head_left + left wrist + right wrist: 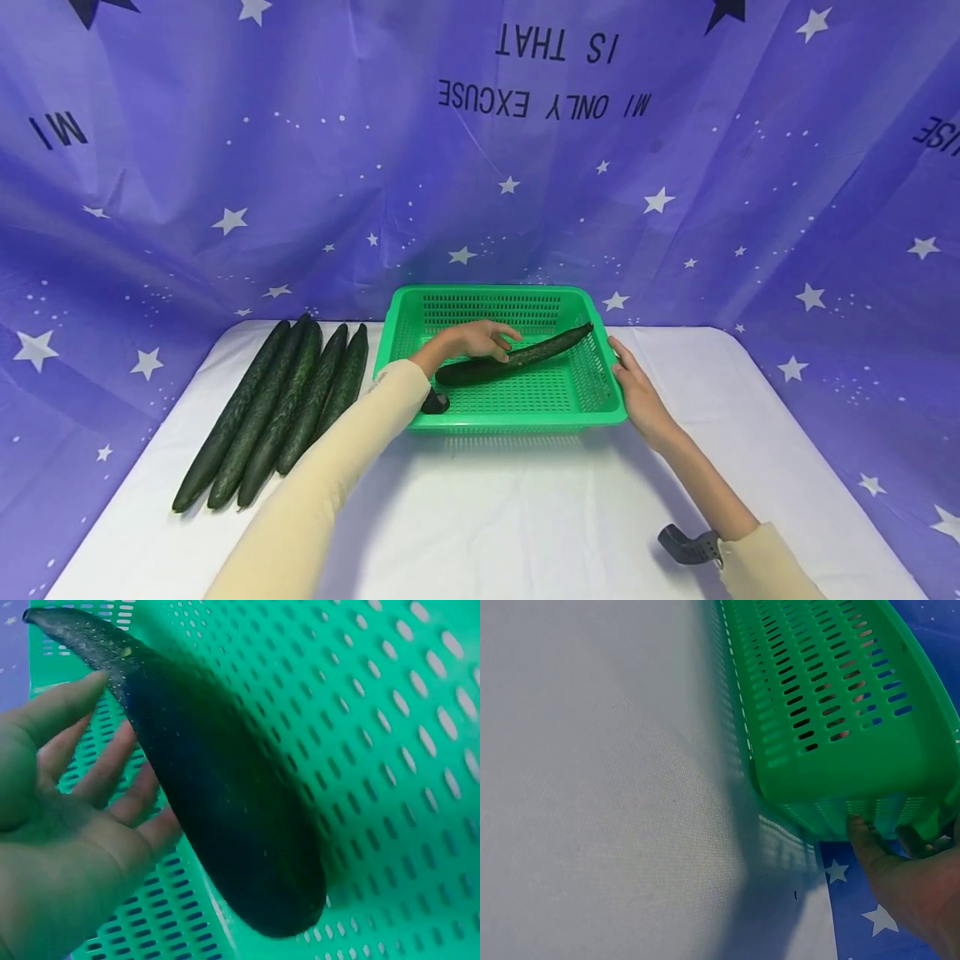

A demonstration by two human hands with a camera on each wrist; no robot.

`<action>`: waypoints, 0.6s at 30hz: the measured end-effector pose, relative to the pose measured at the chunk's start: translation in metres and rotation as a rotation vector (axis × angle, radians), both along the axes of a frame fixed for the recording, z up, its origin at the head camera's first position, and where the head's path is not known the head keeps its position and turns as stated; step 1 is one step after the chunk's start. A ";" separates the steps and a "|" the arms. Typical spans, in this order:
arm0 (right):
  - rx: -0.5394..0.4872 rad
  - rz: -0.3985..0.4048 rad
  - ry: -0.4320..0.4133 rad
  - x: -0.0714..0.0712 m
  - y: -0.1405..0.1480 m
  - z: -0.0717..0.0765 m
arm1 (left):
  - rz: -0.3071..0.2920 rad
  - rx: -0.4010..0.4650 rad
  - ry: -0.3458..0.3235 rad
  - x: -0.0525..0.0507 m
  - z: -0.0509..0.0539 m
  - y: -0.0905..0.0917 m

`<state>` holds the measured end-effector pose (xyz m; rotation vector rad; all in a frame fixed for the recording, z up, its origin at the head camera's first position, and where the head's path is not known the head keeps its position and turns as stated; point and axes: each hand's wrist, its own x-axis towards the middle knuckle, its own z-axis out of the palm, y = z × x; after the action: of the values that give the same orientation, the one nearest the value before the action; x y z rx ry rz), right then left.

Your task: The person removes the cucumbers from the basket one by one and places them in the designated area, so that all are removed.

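Observation:
A dark green cucumber (pixel 551 346) lies slantwise in the green plastic basket (pixel 510 419), its thin end up against the right wall. Over its middle is my left hand (pixel 480 337), fingers loosely extended. In the left wrist view, the thumb of that left hand (pixel 71 825) touches the edge of the cucumber (pixel 225 802), and some fingertips are hidden behind it. My right hand (pixel 641 396) is at the basket's right end. From the right wrist view, the fingers (pixel 870 844) rest against the basket's outer wall (pixel 840 769) beneath the rim.
Several cucumbers (pixel 262 408) lie side by side on the white tablecloth (pixel 525 517), left of the basket. A purple star-patterned curtain (pixel 300 167) stands behind and around the table. Dark wrist devices (pixel 686 546) are worn on both arms.

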<state>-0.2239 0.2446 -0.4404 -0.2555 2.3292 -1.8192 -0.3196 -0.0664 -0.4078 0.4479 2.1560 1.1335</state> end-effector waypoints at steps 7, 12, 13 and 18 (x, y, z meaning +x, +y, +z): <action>-0.013 -0.001 0.008 0.000 0.000 0.001 | -0.020 -0.047 -0.011 0.002 -0.003 0.003; -0.017 -0.003 0.003 -0.001 -0.001 -0.001 | -0.018 -0.074 -0.009 0.003 -0.004 0.004; -0.017 -0.003 0.002 -0.001 -0.001 -0.001 | -0.017 -0.072 -0.011 0.003 -0.004 0.004; -0.020 -0.004 0.002 0.000 -0.001 -0.001 | 0.019 -0.034 -0.021 0.000 -0.004 0.001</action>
<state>-0.2239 0.2436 -0.4414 -0.2555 2.3155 -1.8451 -0.3193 -0.0656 -0.4121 0.3993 2.1621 1.1058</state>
